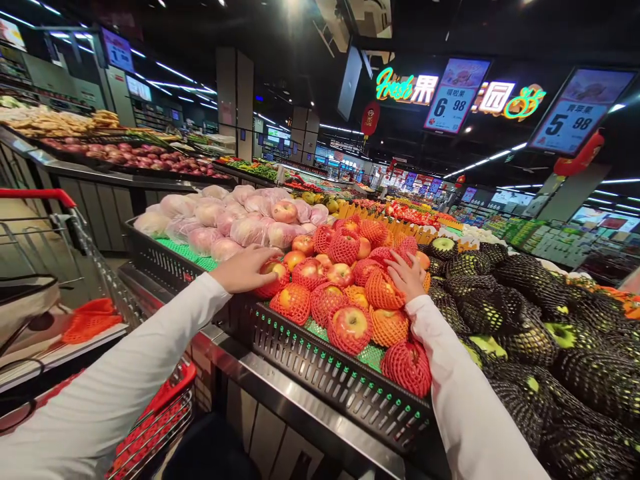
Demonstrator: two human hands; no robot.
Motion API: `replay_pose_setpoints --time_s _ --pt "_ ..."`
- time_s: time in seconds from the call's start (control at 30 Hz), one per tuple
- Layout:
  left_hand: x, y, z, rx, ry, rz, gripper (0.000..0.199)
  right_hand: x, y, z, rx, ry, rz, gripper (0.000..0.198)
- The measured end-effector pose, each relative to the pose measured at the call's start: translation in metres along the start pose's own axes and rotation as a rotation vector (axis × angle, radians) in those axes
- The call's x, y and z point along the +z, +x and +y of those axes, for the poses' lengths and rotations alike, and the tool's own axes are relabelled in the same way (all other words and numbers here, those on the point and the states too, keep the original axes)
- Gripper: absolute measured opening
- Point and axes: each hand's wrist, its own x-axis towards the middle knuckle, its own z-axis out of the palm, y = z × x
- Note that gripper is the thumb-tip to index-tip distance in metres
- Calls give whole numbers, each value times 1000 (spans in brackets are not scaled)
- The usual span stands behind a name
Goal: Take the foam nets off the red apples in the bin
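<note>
Both hands reach into a black crate point(320, 370) of red apples wrapped in foam nets. My left hand point(245, 269) lies at the crate's left side, its fingers stretched out over a red-netted apple point(276, 275) and touching it. On the right, my right hand point(407, 275) rests with spread fingers against an orange-netted apple point(383, 291). Neither hand is visibly closed around an apple. A large apple in a red net point(350, 328) sits in front between the hands. Green mesh lining point(316, 329) shows under the front apples.
Plastic-wrapped pale pink fruit point(215, 212) fills the crate's left part. Green fruit in black nets point(525, 320) is heaped at right. A shopping cart with a red handle point(37, 194) stands close at left. A metal ledge point(300, 393) runs along the stand's front.
</note>
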Motion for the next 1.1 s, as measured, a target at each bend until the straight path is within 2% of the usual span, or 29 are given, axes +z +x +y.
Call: replay_pose_setpoints --time_s 0.07,0.1,0.2,0.27,0.37,0.47,0.6,0.73,0.8,0.97,1.03,1.1 --pt "1 9 13 45 13 55 64 -3 1 2 15 13 14 25" --pt "2 16 22 73 16 97 60 -7 2 1 -3 12 66 24" --pt "3 37 58 167 2 206 46 -25 3 -5 -39 16 332 14" --pt "4 52 86 190 16 191 36 -36 3 -11 2 4 510 16" --pt "7 69 125 143 146 70 37 -45 3 -18 43 -58 638 16" --pt "12 76 149 59 230 -4 54 -43 3 -15 67 -52 659 13" --pt "22 74 156 -27 222 -37 70 -36 5 2 65 28 676 6" --pt "31 74 148 -22 216 -63 76 -27 4 14 1 20 580 34" --pt "34 75 144 19 205 -52 72 -25 4 12 70 24 508 44" --pt "40 69 137 23 132 40 67 -30 6 -4 371 19 433 57" --pt "41 66 137 3 70 82 67 -35 6 -10 433 33 420 51" --pt "41 65 137 -31 -1 123 64 -38 6 -14 478 57 372 36"
